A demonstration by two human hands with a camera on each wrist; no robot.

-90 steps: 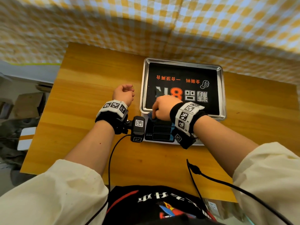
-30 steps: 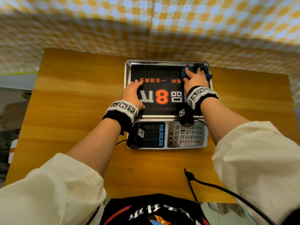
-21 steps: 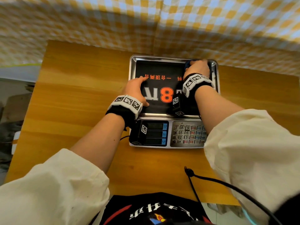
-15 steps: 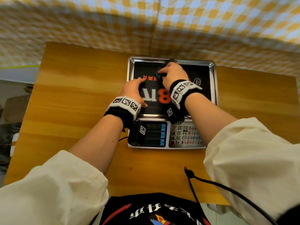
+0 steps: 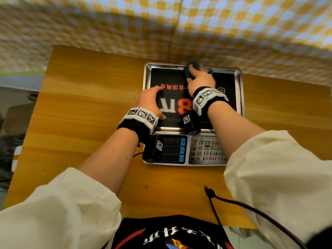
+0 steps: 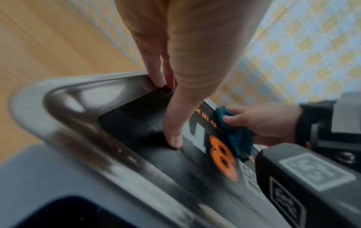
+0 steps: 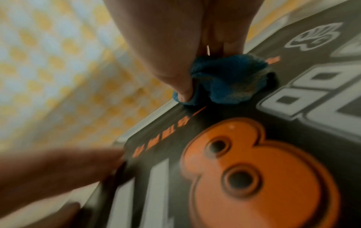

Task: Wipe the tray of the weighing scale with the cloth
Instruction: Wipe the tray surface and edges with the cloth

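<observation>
Clearly the blue cloth is soft and light, best bunched in the fingers as the right hand grips it, at the upper middle of the steel tray. Left hand, fingers spread flat, braces the tray's left side; its rigid rim looks slick.
</observation>
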